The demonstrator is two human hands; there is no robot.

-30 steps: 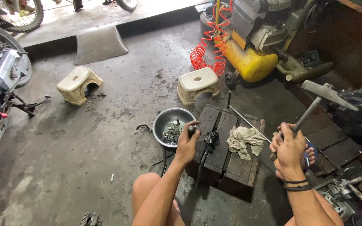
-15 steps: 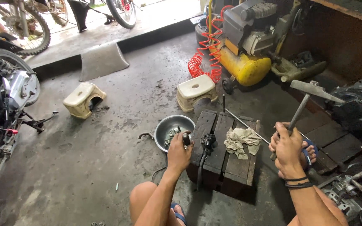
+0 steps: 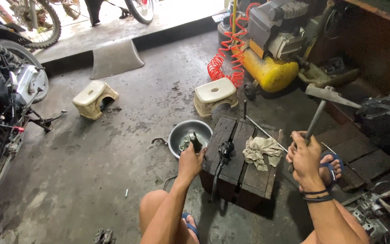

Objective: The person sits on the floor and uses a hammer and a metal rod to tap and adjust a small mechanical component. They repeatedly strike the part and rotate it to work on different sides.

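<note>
Left hand (image 3: 190,160) holding a dark tool (image 3: 197,143) above metal bowl (image 3: 177,135), right hand (image 3: 304,158) gripping raised hammer (image 3: 326,97), wooden block (image 3: 240,171) between, rag (image 3: 262,151) on it

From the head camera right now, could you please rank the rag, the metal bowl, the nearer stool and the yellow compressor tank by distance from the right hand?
1. Rag: just left of the right hand, on the wooden block.
2. Metal bowl: farther left, on the floor by the left hand.
3. Stool: up and left, beyond the block.
4. Yellow compressor tank: beyond the stool, at the back.
</note>
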